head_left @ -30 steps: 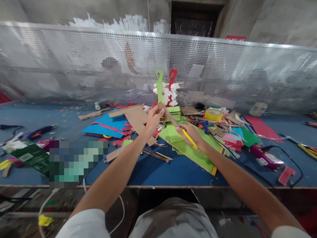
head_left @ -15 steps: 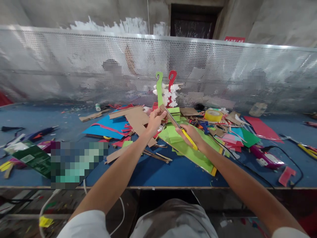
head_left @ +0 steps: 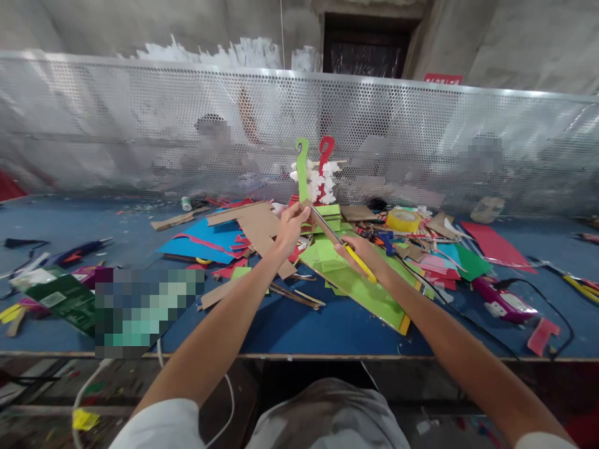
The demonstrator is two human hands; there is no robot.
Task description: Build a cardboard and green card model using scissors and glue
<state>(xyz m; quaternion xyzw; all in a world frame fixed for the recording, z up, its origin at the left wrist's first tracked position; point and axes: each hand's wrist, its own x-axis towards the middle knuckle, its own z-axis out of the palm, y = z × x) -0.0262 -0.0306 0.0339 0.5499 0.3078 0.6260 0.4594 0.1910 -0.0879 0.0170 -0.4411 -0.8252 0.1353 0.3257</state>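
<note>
My right hand (head_left: pixel 358 252) grips yellow-handled scissors (head_left: pixel 358 262), their metal blades pointing up and left. Between the fingers of my left hand (head_left: pixel 293 223) is pinched a narrow strip of brown cardboard (head_left: pixel 326 228), which runs along the blades toward my right hand. Beneath both hands lie bright green sheets (head_left: pixel 365 287). Just beyond them stands a paper model with a green curled piece (head_left: pixel 302 165), a red curled piece (head_left: pixel 326 149) and white puffy bits (head_left: pixel 322 186).
Cardboard scraps (head_left: pixel 257 227) and a blue sheet (head_left: pixel 196 240) lie to the left. On the right are yellow tape (head_left: pixel 403 219), a glue gun (head_left: pixel 386 242), a red sheet (head_left: pixel 496 245) and a purple power strip (head_left: pixel 503 300). A perforated metal screen (head_left: pixel 154 137) rises behind the table.
Both hands keep their holds on the cardboard strip and scissors, with only a slight shift. The whole view has moved down a little in the picture.
</note>
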